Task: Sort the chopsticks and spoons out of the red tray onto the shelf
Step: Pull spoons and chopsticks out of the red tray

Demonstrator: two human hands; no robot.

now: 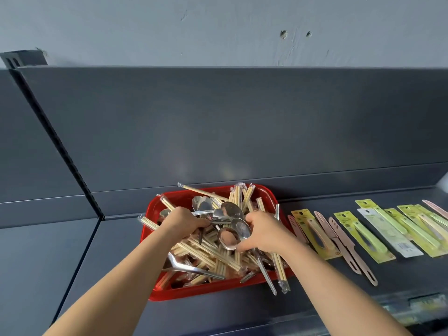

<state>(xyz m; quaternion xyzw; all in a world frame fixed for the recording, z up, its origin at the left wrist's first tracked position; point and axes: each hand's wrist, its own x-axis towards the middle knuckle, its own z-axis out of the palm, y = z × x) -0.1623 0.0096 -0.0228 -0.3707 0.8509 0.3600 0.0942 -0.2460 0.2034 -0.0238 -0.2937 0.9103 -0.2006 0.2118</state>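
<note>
A red tray [194,291] sits on the dark grey shelf [116,238], heaped with wrapped wooden chopsticks [206,251] and metal spoons [230,210]. Both my hands are inside the tray. My left hand [183,220] curls round the handles of spoons near the tray's middle. My right hand [263,232] grips a bunch of spoons, their bowls [228,238] pointing left and a long handle [266,275] sticking out over the tray's front edge. Some chopsticks [281,270] hang over the right front corner.
To the right of the tray, a row of packaged peelers on yellow cards [363,236] and pink knives [344,243] lies on the shelf. The shelf's grey back panel [218,129] rises just behind the tray. The shelf's front edge [412,309] runs at lower right.
</note>
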